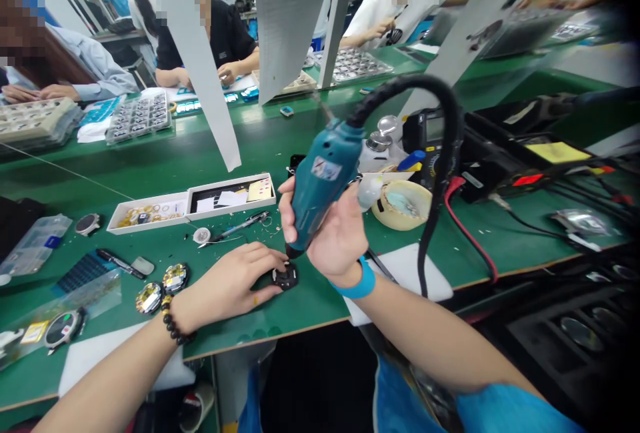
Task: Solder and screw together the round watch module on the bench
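My right hand (334,233) is wrapped round a teal electric screwdriver (323,183), held tilted with its tip down on a small black watch case (286,277) on the green bench (310,299). A thick black cable (445,153) arcs from the tool's top. My left hand (235,283) lies flat on the bench, fingers pressed against the watch case and steadying it. A bead bracelet circles my left wrist, a blue band my right.
Two white part trays (190,206), tweezers (240,225), a pen (120,263), loose watch parts (163,286), a tape roll (403,205), a small dispenser bottle (380,146) and black meters with red and black leads (500,166) surround me. Other people work across the bench behind hanging white panels (205,59).
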Available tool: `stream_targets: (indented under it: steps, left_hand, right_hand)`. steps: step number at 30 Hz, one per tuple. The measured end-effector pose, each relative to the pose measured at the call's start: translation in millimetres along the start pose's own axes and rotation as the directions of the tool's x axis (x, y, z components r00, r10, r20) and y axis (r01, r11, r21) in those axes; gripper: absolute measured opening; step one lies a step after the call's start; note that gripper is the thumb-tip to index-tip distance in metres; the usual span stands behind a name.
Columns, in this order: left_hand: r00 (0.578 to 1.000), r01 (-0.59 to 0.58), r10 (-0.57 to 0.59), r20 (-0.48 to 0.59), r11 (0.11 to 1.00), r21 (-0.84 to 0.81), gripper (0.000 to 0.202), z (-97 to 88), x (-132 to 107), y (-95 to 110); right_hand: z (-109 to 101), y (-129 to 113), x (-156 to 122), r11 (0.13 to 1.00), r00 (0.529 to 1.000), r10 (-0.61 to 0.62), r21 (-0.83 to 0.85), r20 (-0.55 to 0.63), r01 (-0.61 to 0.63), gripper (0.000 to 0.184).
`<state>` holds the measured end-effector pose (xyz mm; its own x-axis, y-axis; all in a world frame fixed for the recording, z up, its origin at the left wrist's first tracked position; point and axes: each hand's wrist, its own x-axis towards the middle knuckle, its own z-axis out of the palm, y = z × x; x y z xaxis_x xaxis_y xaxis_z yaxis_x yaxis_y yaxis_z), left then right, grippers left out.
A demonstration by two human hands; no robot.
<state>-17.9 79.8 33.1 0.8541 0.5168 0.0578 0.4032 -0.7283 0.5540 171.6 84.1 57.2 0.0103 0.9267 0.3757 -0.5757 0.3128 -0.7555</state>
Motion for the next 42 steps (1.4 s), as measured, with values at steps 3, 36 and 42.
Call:
stream_targets:
  steps: [3,36,42]
  left_hand:
    - [0.989,0.136,-0.141,-0.041,0.986,-0.1,0.034,-0.6,2,3]
    - [0.976,0.202,-0.205,-0.068,0.979,-0.039,0.06,8.3,5,-4]
    - [0.978,0.197,-0.199,-0.067,0.98,-0.037,0.059,7.7,5,-3]
  right_hand:
    - [3,-8,6,0.998,0.995,-0.031,0.045,-0.092,0.035,0.066]
    - [10,18,-7,1.0,0.998,0.005,0.006,0.066,-0.005,0.064]
    - [11,17,-7,0.999,0.999,0.026,-0.029,0.039,-0.025,0.068]
